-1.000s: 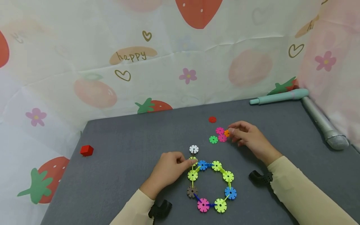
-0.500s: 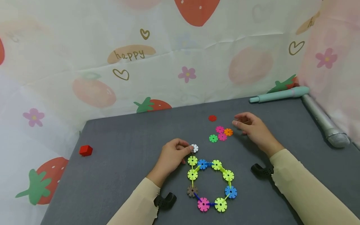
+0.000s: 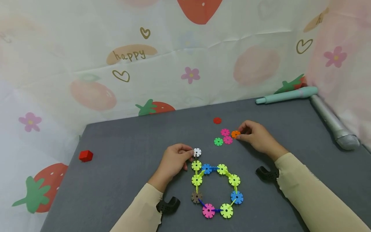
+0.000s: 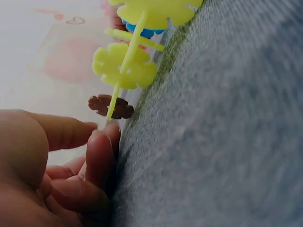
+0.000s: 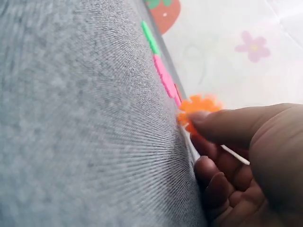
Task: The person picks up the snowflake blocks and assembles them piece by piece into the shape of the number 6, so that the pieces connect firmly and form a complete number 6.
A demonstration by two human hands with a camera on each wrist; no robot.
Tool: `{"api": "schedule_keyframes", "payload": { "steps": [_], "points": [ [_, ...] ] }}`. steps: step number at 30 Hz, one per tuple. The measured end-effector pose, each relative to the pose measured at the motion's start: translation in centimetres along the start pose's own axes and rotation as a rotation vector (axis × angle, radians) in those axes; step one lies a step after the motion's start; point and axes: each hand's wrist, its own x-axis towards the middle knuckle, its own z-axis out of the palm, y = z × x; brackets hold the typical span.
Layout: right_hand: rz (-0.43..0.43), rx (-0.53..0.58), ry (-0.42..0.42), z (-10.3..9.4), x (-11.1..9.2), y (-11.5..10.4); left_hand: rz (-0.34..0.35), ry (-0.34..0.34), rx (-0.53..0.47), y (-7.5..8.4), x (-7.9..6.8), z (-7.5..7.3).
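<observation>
A ring of linked snowflake discs in yellow-green, blue, pink and brown lies on the table, its brown disc (image 3: 196, 197) at the left side. From its upper left corner a yellow-green disc (image 3: 196, 165) leads up to a white disc (image 3: 197, 152). My left hand (image 3: 175, 162) pinches the white disc's left edge between thumb and fingers. Farther right, my right hand (image 3: 258, 137) pinches an orange snowflake disc (image 5: 196, 111), tilted up at the table surface in the right wrist view. Beside it lie two pink discs (image 3: 227, 140), a green disc (image 3: 218, 141) and a red disc (image 3: 217, 120).
A red block (image 3: 86, 156) sits near the table's left edge. At the back right lie a mint-green stick-shaped object (image 3: 287, 95) and a silver microphone (image 3: 333, 122). A printed cloth (image 3: 168, 58) hangs behind the table (image 3: 130, 138).
My left hand has shifted up from the yellow-green disc to the white one. My right hand drew back from the orange disc, then returned and now pinches it.
</observation>
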Motion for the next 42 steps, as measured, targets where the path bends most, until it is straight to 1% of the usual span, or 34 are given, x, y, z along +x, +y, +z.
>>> {"api": "schedule_keyframes", "payload": {
  "steps": [3,5,7,9,11,15,20,23,27,32,37,42],
  "points": [
    [0.002,0.035,0.022,0.0,-0.1,-0.3,0.006,-0.004,0.006,-0.1,0.0,0.0],
    [-0.017,0.055,0.031,0.2,-0.2,-0.6,0.005,-0.011,-0.008,-0.1,0.1,0.0],
    [-0.044,0.089,0.023,0.6,-0.3,-1.2,0.004,-0.013,-0.031,-0.2,0.1,-0.1],
    [-0.079,0.122,-0.002,1.1,-0.2,-1.7,-0.005,-0.010,-0.056,-0.3,0.1,-0.2],
    [-0.114,0.156,-0.043,1.8,-0.1,-2.3,-0.012,-0.005,-0.067,-0.4,0.2,-0.2],
    [-0.154,0.180,-0.124,3.0,0.1,-3.0,-0.027,-0.012,-0.046,-0.1,0.2,-0.2],
    [-0.187,0.159,-0.177,4.2,0.5,-3.6,-0.036,-0.041,-0.019,0.1,0.3,-0.2],
    [-0.198,0.127,-0.208,4.8,0.7,-3.9,-0.046,-0.045,-0.040,0.0,0.4,-0.2],
    [-0.190,0.093,-0.243,5.3,0.9,-4.3,-0.066,-0.040,-0.067,-0.1,0.4,-0.3],
    [-0.182,0.064,-0.259,5.5,1.1,-4.6,-0.098,-0.031,-0.055,0.2,0.4,-0.3],
    [-0.185,0.043,-0.281,5.5,1.3,-4.9,-0.123,-0.054,-0.015,0.5,0.7,-0.2],
    [-0.193,0.065,-0.298,5.5,1.4,-4.9,-0.137,-0.074,-0.022,0.4,0.9,-0.3]
  ]
}}
